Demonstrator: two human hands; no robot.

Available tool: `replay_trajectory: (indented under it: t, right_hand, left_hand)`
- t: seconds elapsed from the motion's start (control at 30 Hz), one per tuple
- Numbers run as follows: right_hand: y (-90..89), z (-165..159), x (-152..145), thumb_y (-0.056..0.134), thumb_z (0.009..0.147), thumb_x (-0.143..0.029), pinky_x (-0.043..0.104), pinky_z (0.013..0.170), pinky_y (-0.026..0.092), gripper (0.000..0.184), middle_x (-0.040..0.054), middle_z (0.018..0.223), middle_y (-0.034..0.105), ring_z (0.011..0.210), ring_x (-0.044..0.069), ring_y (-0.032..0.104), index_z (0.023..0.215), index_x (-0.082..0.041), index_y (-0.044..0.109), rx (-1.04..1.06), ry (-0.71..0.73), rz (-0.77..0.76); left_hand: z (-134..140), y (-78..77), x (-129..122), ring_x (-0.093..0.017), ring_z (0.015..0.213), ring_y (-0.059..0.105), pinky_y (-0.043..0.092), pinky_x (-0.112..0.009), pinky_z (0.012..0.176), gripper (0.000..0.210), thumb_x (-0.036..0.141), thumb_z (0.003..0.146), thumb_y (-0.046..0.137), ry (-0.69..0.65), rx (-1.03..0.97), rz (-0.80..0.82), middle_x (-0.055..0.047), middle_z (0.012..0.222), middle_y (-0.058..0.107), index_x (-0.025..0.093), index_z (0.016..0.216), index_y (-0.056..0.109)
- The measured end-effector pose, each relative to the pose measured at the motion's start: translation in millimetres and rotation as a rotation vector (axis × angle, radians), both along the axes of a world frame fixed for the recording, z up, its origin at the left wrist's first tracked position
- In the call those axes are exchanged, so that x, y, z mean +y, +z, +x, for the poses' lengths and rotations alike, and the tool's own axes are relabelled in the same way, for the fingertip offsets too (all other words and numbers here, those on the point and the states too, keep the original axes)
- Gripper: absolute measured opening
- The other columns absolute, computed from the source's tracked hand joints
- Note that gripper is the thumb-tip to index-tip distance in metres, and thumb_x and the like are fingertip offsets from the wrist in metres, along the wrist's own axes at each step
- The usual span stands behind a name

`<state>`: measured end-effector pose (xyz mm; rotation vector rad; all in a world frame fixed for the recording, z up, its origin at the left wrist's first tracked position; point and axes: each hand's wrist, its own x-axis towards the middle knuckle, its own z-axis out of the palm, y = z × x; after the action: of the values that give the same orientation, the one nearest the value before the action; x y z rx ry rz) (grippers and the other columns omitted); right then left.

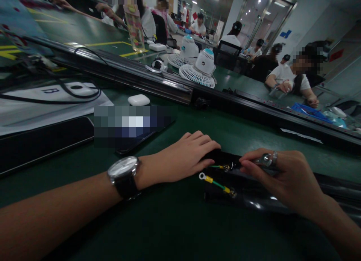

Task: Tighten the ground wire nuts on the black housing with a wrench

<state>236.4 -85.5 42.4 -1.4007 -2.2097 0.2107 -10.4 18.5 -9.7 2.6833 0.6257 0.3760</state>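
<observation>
My left hand (194, 154), with a wristwatch (124, 169) on its wrist, lies over the near end of a black glossy bar (232, 156). Its fingers bend over the far side and the thumb is on the near side. My right hand (284, 174) is closed above the bars, thumb and forefinger pinched together. A small silver wrench (265, 159) shows between its fingers. Between my hands, a short green-yellow wire (217, 166) is fastened to the bar. A second green wire (217, 184) with a ring terminal sticks out from the nearer black bar (251, 201).
A phone (141, 135), an earbud case (138, 100) and a black slab (47, 142) lie to the left. Long dark rails (126, 73) cross the green table behind my hands. Two white fans (199, 67) and a bottle (134, 26) stand beyond. Several people sit further back.
</observation>
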Motion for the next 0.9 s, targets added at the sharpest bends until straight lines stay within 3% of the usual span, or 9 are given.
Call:
replay_trajectory:
  t: [0.17,0.33,0.4,0.7,0.9]
  right_hand:
    - [-2.5,2,2,0.063,0.099,-0.021,0.027,0.064,0.050,0.011,-0.0010,0.088,0.080,0.069,0.013,0.071,0.094,-0.021,0.073,-0.026,0.045,-0.018]
    - [11.7,16,3,0.056,0.103,-0.016,0.032,0.079,0.050,0.016,0.0016,0.097,0.076,0.087,0.016,0.068,0.113,-0.021,0.067,-0.172,0.350,-0.056]
    - [16.9,22,3,0.057,0.103,-0.017,0.031,0.077,0.049,0.017,0.0018,0.099,0.075,0.088,0.015,0.067,0.116,-0.022,0.066,-0.181,0.382,-0.028]
    - [8.4,16,1,0.065,0.099,-0.023,0.023,0.059,0.048,0.007,-0.0043,0.084,0.079,0.065,0.010,0.070,0.099,-0.024,0.072,-0.033,0.064,0.022]
    - [5.8,5,1,0.068,0.096,-0.022,0.019,0.054,0.046,0.007,-0.0070,0.075,0.077,0.058,0.007,0.069,0.093,-0.024,0.074,0.028,0.015,0.018]
  left_hand:
    - [0,0.8,0,-0.023,0.119,0.051,0.037,-0.036,0.098,0.032,0.037,0.105,0.054,0.001,0.014,-0.002,-0.003,0.133,0.060,0.028,0.135,0.053]
    - [0,2.4,-1,-0.022,0.120,0.050,0.037,-0.036,0.099,0.032,0.037,0.105,0.053,-0.002,0.024,-0.009,-0.002,0.134,0.059,0.029,0.137,0.052]
    - [0,3.2,-1,-0.023,0.121,0.050,0.037,-0.037,0.099,0.033,0.037,0.105,0.052,-0.003,0.036,-0.009,-0.002,0.135,0.058,0.029,0.137,0.052]
    - [-1,0.2,0,-0.022,0.119,0.050,0.037,-0.036,0.099,0.033,0.038,0.105,0.053,-0.005,0.012,0.000,-0.002,0.134,0.059,0.029,0.137,0.051]
    - [0,-1.4,0,-0.021,0.118,0.051,0.037,-0.036,0.098,0.033,0.038,0.105,0.054,-0.002,0.003,0.008,-0.002,0.133,0.059,0.028,0.136,0.052]
